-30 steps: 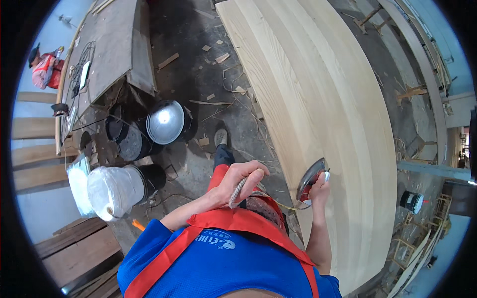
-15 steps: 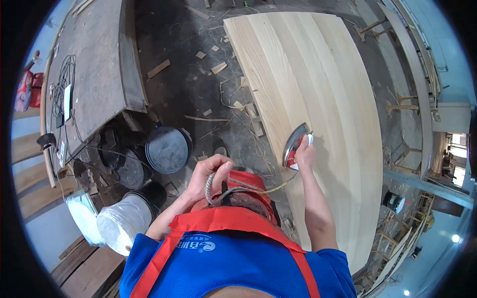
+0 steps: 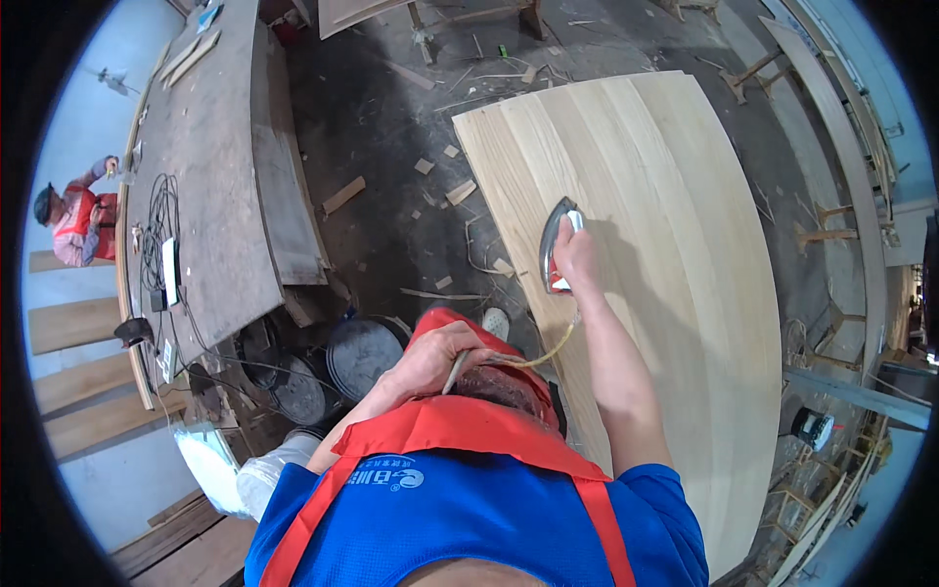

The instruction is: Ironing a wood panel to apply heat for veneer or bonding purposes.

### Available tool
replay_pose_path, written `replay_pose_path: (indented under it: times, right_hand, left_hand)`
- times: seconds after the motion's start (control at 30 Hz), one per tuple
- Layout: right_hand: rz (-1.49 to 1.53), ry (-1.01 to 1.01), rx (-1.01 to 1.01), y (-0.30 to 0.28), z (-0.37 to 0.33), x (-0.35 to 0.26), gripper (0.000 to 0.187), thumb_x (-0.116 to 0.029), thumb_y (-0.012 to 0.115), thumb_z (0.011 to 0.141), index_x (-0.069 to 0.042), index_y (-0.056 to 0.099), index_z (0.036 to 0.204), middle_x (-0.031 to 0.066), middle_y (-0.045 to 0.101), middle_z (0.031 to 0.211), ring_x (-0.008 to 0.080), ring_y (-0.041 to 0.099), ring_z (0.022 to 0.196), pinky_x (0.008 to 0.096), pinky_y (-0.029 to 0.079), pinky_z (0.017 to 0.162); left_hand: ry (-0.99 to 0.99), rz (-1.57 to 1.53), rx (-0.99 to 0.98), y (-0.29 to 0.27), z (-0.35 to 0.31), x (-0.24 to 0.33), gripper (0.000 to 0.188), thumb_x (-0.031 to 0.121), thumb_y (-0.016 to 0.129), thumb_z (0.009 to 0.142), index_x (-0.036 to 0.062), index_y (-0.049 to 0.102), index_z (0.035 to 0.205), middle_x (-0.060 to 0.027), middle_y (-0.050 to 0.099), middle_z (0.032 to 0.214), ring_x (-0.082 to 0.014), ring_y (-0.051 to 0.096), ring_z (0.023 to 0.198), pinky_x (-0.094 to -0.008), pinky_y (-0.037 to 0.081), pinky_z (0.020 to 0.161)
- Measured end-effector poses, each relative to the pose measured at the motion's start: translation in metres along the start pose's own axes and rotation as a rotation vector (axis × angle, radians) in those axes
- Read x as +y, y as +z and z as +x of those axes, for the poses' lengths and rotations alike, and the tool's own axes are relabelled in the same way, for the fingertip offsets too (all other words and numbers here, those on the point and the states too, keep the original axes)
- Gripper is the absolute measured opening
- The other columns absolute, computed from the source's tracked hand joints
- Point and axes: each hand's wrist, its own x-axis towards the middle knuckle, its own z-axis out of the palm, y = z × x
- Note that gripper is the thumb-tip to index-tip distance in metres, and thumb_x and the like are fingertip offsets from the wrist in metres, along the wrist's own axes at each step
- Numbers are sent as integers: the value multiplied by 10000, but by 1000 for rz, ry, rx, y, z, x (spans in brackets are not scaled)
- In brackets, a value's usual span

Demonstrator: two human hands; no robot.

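My right hand (image 3: 579, 259) is closed around the handle of a red and white clothes iron (image 3: 550, 256) with a silvery plate. The iron is over the left part of a large pale wooden panel (image 3: 685, 293), its tip pointing away from me. Whether its whole plate touches the wood, I cannot tell. From the iron's rear a yellowish cord (image 3: 553, 352) runs back to my left hand (image 3: 440, 354). That hand is closed on the cord in front of my red apron (image 3: 460, 419), its fingertips partly hidden.
A long grey workbench (image 3: 210, 196) on the left carries coiled black cable (image 3: 164, 230). Dark round buckets (image 3: 364, 354) stand below its near end. Wood scraps (image 3: 342, 196) litter the floor. Another person (image 3: 83, 220) works beyond the bench. Wooden trestles (image 3: 827, 235) stand at right.
The iron has slid away from me along the panel's left side, my right arm extending. My left hand has moved slightly right, the cord trailing. The view has tilted up, and I have stepped forward.
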Motion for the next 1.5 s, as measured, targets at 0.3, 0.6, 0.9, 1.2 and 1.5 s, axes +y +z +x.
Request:
replay_pose_path:
  times: [0.3, 0.6, 0.9, 1.2, 1.5]
  right_hand:
    - [20, 52, -8, 30, 95, -94, 756, -550, 437, 1087, 122, 727, 895, 378, 692, 860, 536, 712, 906, 598, 549, 803]
    - [35, 213, 51, 83, 204, -201, 692, -508, 488, 1085, 124, 716, 920, 377, 694, 870, 549, 705, 898, 607, 541, 781]
    - [87, 264, 129, 132, 265, -268, 656, -487, 501, 1091, 130, 671, 945, 397, 676, 880, 562, 690, 912, 598, 530, 766]
    - [175, 313, 212, 151, 199, -253, 586, -445, 476, 1109, 75, 672, 924, 355, 660, 814, 560, 671, 856, 596, 500, 724]
    - [190, 369, -50, 156, 189, -296, 618, -547, 497, 1075, 61, 579, 1147, 363, 716, 965, 543, 694, 981, 610, 551, 856]
  left_hand:
    - [21, 116, -159, -83, 106, -71, 223, 260, 660, 1016, 72, 752, 1092, -157, 715, 1068, -366, 689, 1048, -447, 555, 900]
    - [3, 57, -355, -234, 242, -162, 234, 260, 628, 1033, 54, 730, 1074, -176, 721, 1050, -376, 692, 1037, -459, 556, 895]
    - [-119, 124, -87, -403, 346, -204, 203, 200, 642, 1005, 17, 715, 1053, -226, 716, 1003, -418, 698, 978, -473, 561, 844]
    - [-191, 31, -24, -423, 423, -206, 218, 171, 599, 1038, 3, 706, 1127, -193, 720, 960, -357, 718, 925, -425, 554, 819]
    - [-162, -135, -81, -365, 466, -179, 294, 221, 541, 1105, -3, 720, 1168, -99, 763, 1032, -160, 719, 968, -303, 551, 867]
